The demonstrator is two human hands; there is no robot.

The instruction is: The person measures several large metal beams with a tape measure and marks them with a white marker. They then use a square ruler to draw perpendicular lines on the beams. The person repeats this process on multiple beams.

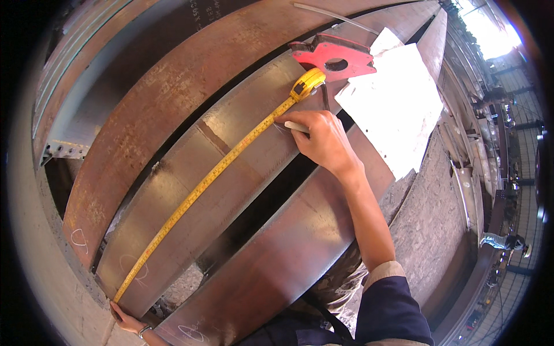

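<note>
A yellow tape measure lies extended along a long steel plate. Its yellow case rests toward the plate's far end. At the near left end of the plate, my left hand, with a metal band at the wrist, closes on the tape's tip at the plate edge. My right hand pinches a short whitish marking stick, probably chalk, against the plate just beside the blade, below the case. Some of its fingers are curled out of sight. Beyond the case sits a red angled magnet holder with a round hole.
White paper sheets lie right of the magnet. A rusty plate runs along the far side, another steel plate along the near side, with dark gaps between. A thin metal strip lies at the top. Another person is far right.
</note>
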